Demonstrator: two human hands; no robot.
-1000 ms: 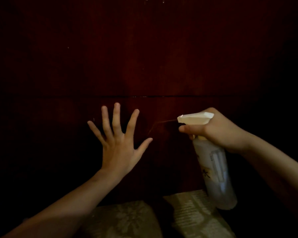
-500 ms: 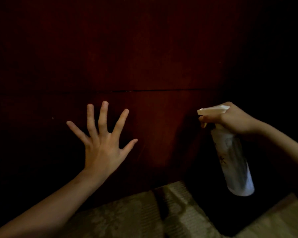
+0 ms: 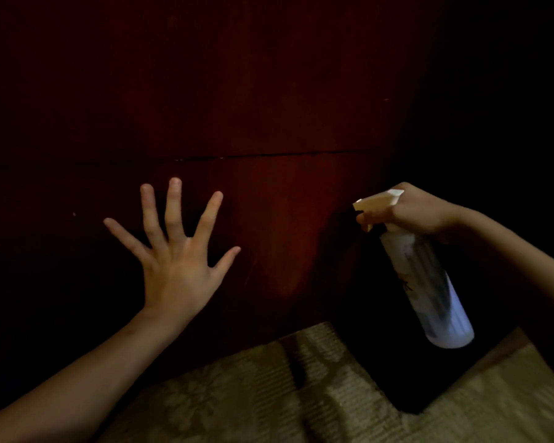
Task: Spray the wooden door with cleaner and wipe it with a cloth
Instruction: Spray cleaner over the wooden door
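Spreads left hand (image 3: 176, 270) wide, fingers straight, against the dark red wooden door (image 3: 269, 91). Right of it, grips a white spray bottle (image 3: 429, 282) in right hand (image 3: 410, 209), finger curled on the trigger, nozzle pointed at the door, bottle tilted. Below, patterned rug (image 3: 237, 394), dimly lit.

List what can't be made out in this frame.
Head view only:
- spray bottle label: blurred and dim, unreadable.
- left hand: its back hides whether the palm touches the door.
- door edges: lost in darkness.
- cloth: none in frame.
- trigger: mostly covered by right hand.
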